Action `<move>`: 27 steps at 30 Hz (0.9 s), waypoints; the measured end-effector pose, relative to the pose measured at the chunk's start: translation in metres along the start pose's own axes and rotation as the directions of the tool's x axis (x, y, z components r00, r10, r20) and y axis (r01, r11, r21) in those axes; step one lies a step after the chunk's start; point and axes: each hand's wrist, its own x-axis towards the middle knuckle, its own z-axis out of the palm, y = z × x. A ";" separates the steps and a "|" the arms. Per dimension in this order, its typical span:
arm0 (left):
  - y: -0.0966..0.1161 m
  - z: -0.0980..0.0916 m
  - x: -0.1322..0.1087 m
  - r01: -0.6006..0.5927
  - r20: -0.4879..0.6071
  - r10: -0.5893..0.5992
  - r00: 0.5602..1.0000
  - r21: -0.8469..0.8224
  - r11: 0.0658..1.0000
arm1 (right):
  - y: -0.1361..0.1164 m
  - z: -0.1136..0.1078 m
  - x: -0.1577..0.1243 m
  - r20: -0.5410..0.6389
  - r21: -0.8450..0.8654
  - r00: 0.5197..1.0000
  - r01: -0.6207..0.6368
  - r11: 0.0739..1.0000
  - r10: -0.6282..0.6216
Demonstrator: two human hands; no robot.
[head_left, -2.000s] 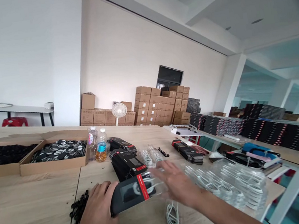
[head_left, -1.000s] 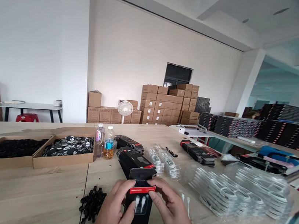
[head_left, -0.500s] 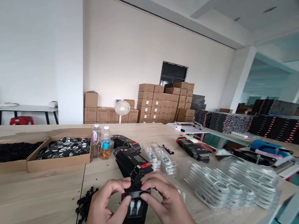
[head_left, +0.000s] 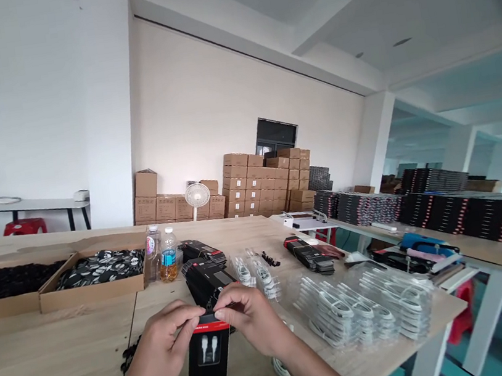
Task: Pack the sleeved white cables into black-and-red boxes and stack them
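Note:
Both hands hold a black retail box with a red band near its top and a white cable showing through its window. My left hand pinches the top left of the box, thumb and fingers closed on the flap. My right hand pinches the top right corner the same way. The box stands tilted over the wooden table, its lower end toward me. Behind it lies a row of identical black boxes.
Bagged white cables cover the table's right end near its edge. Small black parts lie left of my hands. Two bottles stand by cardboard trays. Stacked cartons and a fan stand at the far wall.
My right hand came off the bagged cables and joined the left on the box. The box turned from lying sideways to lengthwise, and both hands now pinch its top flap.

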 end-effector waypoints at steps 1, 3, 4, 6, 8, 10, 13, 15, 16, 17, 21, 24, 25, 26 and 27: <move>0.001 0.000 0.001 -0.002 -0.007 0.002 1.000 0.007 1.000 | -0.001 0.000 0.000 0.003 -0.009 1.000 0.001 1.000 -0.001; 0.002 0.000 0.001 -0.010 -0.016 0.010 1.000 0.020 1.000 | -0.002 -0.001 0.000 0.005 -0.028 1.000 0.003 1.000 -0.003; 0.002 0.000 0.001 -0.015 -0.017 0.015 1.000 0.022 1.000 | -0.002 -0.001 0.001 0.006 -0.034 1.000 0.006 0.999 -0.006; 0.002 0.000 -0.002 -0.020 -0.019 0.020 1.000 0.021 1.000 | -0.001 -0.002 0.000 0.009 -0.030 1.000 0.020 0.999 -0.020; -0.001 0.002 -0.006 -0.010 -0.033 0.011 0.999 0.023 1.000 | 0.000 -0.003 -0.002 0.021 -0.005 0.999 0.035 0.999 -0.035; -0.007 0.005 -0.013 -0.002 -0.055 0.003 0.998 0.035 0.999 | 0.004 -0.005 -0.008 0.047 0.026 0.998 0.039 0.999 -0.041; -0.016 0.010 -0.023 -0.022 -0.091 0.027 0.995 0.053 0.998 | 0.011 -0.006 -0.019 0.083 0.064 0.996 0.037 0.997 -0.043; -0.021 0.014 -0.026 -0.039 -0.108 0.045 0.993 0.056 0.998 | 0.017 -0.003 -0.026 0.088 0.093 0.995 0.036 0.995 -0.044; -0.023 0.017 -0.026 -0.042 -0.116 0.049 0.992 0.057 0.997 | 0.021 -0.001 -0.028 0.079 0.108 0.996 0.036 0.994 -0.044; -0.024 0.021 -0.027 -0.042 -0.126 0.049 0.991 0.064 0.997 | 0.024 0.001 -0.030 0.062 0.119 0.997 0.035 0.992 -0.043; -0.033 0.056 -0.035 0.021 -0.223 0.010 0.975 0.135 0.991 | 0.035 0.017 -0.027 -0.123 0.107 0.992 0.028 0.994 -0.015; -0.047 0.091 -0.058 0.178 -0.343 -0.089 0.935 0.235 0.956 | 0.036 0.033 -0.020 -0.300 0.176 0.950 -0.033 0.984 0.086; -0.052 0.097 -0.069 0.228 -0.363 -0.114 0.925 0.289 0.930 | 0.034 0.039 -0.018 -0.318 0.226 0.938 -0.063 0.972 0.135; -0.056 0.099 -0.080 0.272 -0.385 -0.129 0.914 0.343 0.899 | 0.032 0.046 -0.017 -0.305 0.281 0.934 -0.097 0.955 0.184; -0.059 0.096 -0.091 0.308 -0.403 -0.138 0.905 0.395 0.866 | 0.030 0.052 -0.017 -0.270 0.332 0.936 -0.129 0.935 0.225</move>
